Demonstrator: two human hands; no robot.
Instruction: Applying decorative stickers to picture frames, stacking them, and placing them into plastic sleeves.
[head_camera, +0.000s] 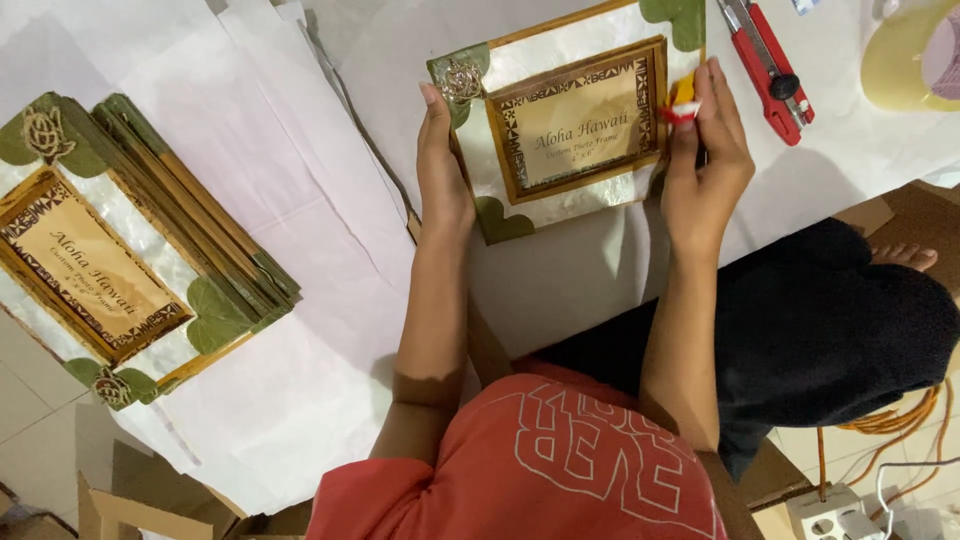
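A photo frame (575, 125) with a pearly white face, green leaf corners and a wooden inner border lies on white paper in front of me. My left hand (440, 160) grips its left edge, fingers flat along the side. My right hand (708, 150) is at the frame's right edge, pinching a small red and yellow object (682, 100) against it. What that object is I cannot tell.
A stack of matching frames (120, 250) sits at the left on white paper sheets (300, 200). A red utility knife (768, 65) lies at the upper right, beside a tape roll (915, 55). Orange cord (890, 415) and a white power strip (830, 510) lie at lower right.
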